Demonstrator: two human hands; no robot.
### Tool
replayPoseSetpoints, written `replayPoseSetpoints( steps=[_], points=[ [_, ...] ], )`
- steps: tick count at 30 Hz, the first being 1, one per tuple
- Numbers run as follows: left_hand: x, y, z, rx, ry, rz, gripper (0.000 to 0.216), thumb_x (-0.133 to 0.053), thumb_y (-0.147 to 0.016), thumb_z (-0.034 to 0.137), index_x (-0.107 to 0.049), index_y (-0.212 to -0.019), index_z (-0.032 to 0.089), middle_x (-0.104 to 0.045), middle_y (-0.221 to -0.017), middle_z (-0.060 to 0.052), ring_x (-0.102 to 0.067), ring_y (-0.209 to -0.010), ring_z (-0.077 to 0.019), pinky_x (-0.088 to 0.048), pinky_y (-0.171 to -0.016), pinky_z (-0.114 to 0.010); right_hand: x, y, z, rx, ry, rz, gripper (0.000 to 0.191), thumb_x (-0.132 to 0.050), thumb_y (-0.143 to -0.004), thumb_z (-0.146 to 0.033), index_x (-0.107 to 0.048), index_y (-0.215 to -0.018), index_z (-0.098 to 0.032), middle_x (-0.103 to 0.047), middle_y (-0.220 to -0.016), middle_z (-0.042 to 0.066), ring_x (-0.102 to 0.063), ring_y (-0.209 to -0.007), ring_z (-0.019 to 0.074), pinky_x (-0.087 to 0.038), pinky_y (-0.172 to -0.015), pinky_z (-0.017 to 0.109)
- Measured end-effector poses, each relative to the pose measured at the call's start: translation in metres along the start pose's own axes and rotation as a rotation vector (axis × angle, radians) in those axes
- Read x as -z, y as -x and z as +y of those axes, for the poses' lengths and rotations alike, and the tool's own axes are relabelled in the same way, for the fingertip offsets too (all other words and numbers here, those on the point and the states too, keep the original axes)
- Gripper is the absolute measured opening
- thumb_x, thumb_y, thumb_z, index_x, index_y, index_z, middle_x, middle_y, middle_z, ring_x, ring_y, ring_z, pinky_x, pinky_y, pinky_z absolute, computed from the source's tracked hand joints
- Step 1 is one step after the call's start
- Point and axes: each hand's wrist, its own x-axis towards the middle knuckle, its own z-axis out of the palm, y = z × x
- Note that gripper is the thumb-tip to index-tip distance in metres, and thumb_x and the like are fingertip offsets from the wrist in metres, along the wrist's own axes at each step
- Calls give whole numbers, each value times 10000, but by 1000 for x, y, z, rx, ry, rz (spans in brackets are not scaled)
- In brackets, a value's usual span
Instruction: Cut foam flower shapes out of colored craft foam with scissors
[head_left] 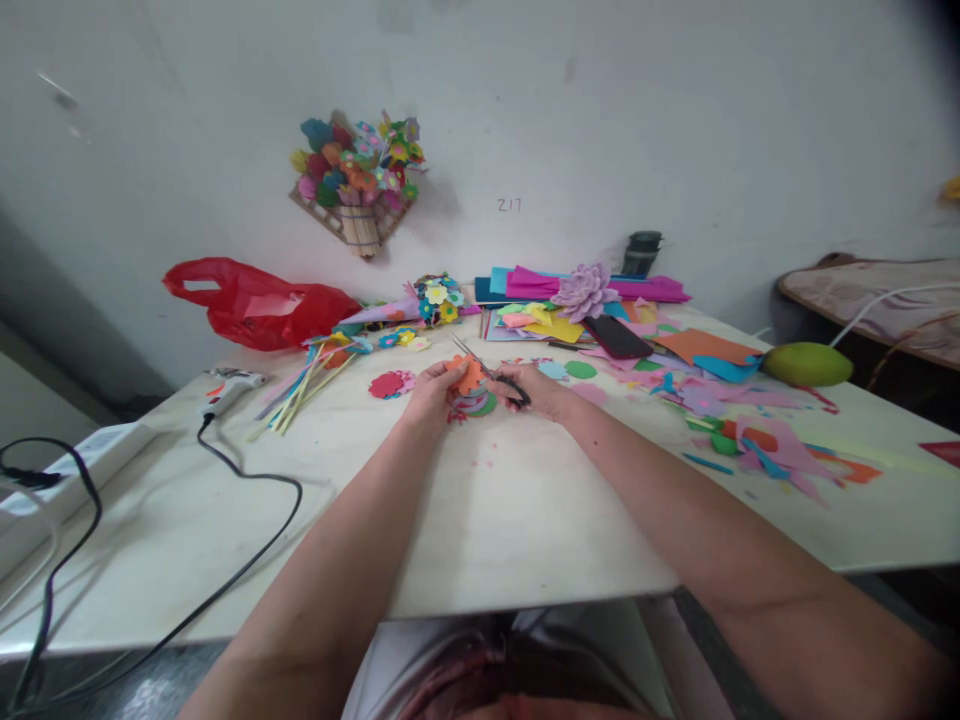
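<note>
My left hand (433, 394) pinches an orange scalloped cutout (466, 375), which looks like foam or craft paper. A pair of scissors (512, 390) with dark handles is in my right hand (537, 388), its blades lying across the orange piece and pointing up and left. Beneath both hands lie green and pink cutouts (480, 405), partly covered by my fingers. To the left of my left hand rests a red scalloped cutout (386, 385) with pink pieces beside it. Beyond my right hand sits a green disc (580, 370).
A red plastic bag (262, 305), thin strips (289, 395) and a glue gun (229, 390) with its black cord (255, 477) occupy the left. Craft sheets (525, 285), a phone (616, 337), coloured scraps (780, 450) and a green fruit (807, 364) lie at the back and right.
</note>
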Motion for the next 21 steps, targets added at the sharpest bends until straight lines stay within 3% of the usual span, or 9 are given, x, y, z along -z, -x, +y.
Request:
replayPoseSetpoints(
  steps=[21],
  points=[
    [2, -1, 1, -38, -12, 50, 210, -784, -608, 222, -620, -702, 130, -671, -686, -48, -624, -608, -144, -515, -656, -296, -1, -3, 4, 1, 43, 28, 247, -702, -657, -341, -540, -654, -155, -482, -466, -58, -412, -380, 60, -314, -370, 187]
  ],
)
